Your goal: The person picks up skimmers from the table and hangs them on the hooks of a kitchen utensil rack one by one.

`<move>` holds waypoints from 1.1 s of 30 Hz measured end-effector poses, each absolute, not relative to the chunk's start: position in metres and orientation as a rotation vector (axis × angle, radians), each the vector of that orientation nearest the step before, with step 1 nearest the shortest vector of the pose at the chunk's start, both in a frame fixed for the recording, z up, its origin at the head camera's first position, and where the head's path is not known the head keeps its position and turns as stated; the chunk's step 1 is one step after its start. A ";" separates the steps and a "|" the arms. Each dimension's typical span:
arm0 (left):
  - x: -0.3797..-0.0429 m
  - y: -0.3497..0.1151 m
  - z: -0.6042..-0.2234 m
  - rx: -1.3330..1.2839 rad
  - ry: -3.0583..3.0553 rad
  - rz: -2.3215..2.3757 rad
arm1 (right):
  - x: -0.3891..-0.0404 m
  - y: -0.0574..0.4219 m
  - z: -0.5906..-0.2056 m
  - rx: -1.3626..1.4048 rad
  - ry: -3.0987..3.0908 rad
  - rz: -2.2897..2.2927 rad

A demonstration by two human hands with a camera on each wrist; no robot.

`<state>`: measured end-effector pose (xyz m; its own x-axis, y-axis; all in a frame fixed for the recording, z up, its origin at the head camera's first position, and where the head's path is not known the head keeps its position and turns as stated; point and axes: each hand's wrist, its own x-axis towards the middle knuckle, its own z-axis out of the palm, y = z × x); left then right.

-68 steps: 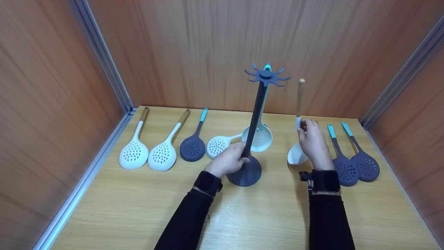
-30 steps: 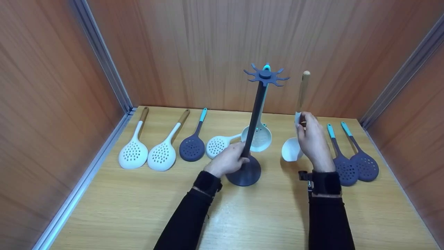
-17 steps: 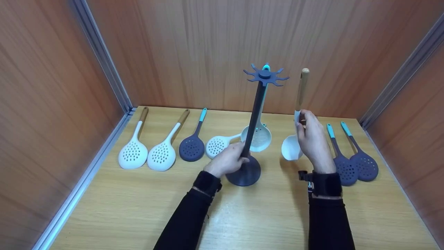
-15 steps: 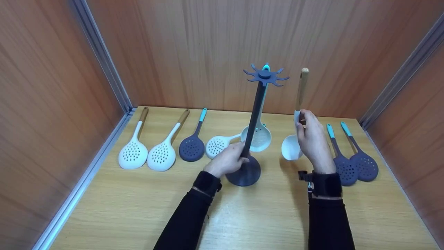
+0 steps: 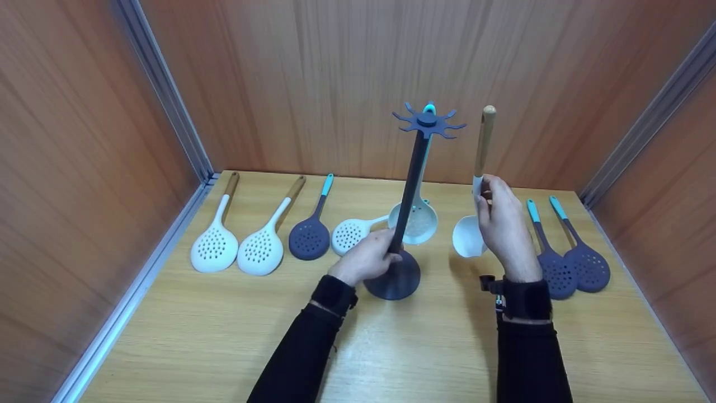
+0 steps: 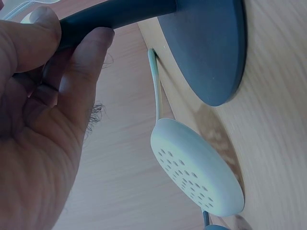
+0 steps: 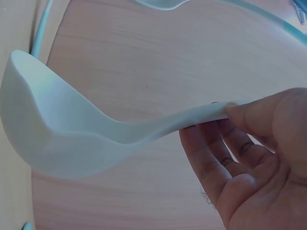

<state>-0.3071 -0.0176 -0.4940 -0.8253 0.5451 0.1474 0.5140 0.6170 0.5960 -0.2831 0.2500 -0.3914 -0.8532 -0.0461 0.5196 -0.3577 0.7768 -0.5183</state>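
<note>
Okay, I see left hand curled around the dark, round-based utensil stand, right hand nearly closed, pinching the white, wood-handled ladle.

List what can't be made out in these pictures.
Head: whether the pale utensil hooks onto the stand, whose spoked top covers the contact.
Left wrist: part of the base, cut off by the top edge.
Right wrist: the wooden end of the white ladle, behind the right hand or outside the frame.

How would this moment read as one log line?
left fingers: grip dark stand; right fingers: hold white ladle, handle up; table: three dark skimmers
</note>
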 end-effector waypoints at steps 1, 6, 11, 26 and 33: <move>-0.307 -0.018 -0.494 0.913 2.782 1.002 | -0.282 0.250 -0.391 0.302 -2.481 0.859; -0.307 -0.018 -0.495 0.914 2.788 1.001 | -0.279 0.247 -0.388 0.303 -2.485 0.855; -0.307 -0.017 -0.495 0.919 2.793 0.991 | -0.276 0.245 -0.385 0.309 -2.479 0.836; -0.306 -0.017 -0.494 0.942 2.807 0.976 | -0.270 0.241 -0.380 0.367 -2.421 0.819; -0.307 -0.017 -0.494 0.925 2.794 1.001 | -0.267 0.239 -0.377 0.387 -2.397 0.790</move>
<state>-0.3067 -0.0169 -0.4941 -0.8223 0.5453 0.1624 0.5245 0.6157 0.5881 -0.2673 0.2388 -0.3774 -0.7901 -0.0893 0.6065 -0.4325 0.7824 -0.4482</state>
